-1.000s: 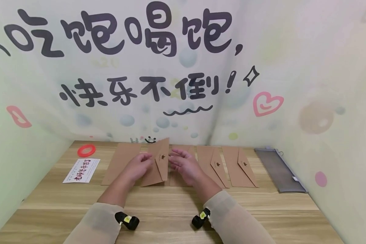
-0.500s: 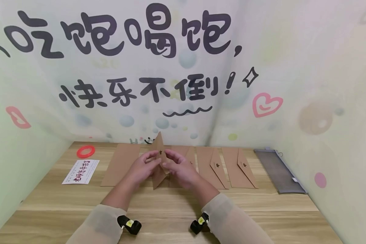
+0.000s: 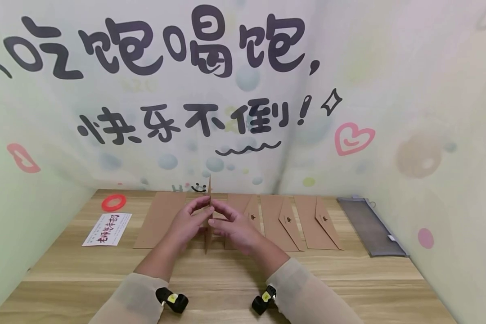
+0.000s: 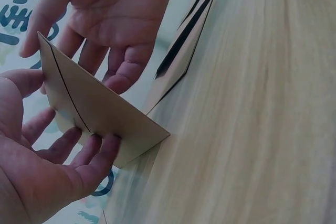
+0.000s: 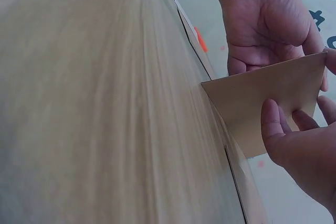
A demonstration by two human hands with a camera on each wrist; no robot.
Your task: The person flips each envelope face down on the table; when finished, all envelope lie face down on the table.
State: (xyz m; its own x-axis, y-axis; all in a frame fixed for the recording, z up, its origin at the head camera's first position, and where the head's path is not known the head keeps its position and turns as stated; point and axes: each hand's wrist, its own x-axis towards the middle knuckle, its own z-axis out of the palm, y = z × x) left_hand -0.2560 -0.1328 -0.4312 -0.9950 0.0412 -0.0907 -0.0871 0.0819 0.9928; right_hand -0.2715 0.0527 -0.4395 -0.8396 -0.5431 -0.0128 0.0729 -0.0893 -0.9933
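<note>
A brown paper envelope [image 3: 209, 188] stands on edge between my two hands, seen nearly edge-on in the head view. My left hand [image 3: 189, 224] holds it from the left, fingertips on the flap side; the left wrist view shows the flap's slanting line on the envelope [image 4: 100, 95]. From the other side my right hand [image 3: 238, 228] holds it, its fingers bent against the plain face of the envelope [image 5: 247, 95] in the right wrist view. Both thumbs are at the edge nearest me. One lower corner comes close over the table [image 3: 227, 279].
To the left lie a plain brown envelope [image 3: 158, 220], a white card [image 3: 101, 236] with red writing and a red ring [image 3: 114, 203]. Several flapped envelopes [image 3: 273, 220] lie in a row to the right, then a grey mesh pouch [image 3: 368, 225]. A printed curtain [image 3: 267, 171] hangs behind.
The envelope has turned from showing its flap side to standing edge-on. My right hand, apart from it at first, has come in against it, and the left hand has moved slightly right.
</note>
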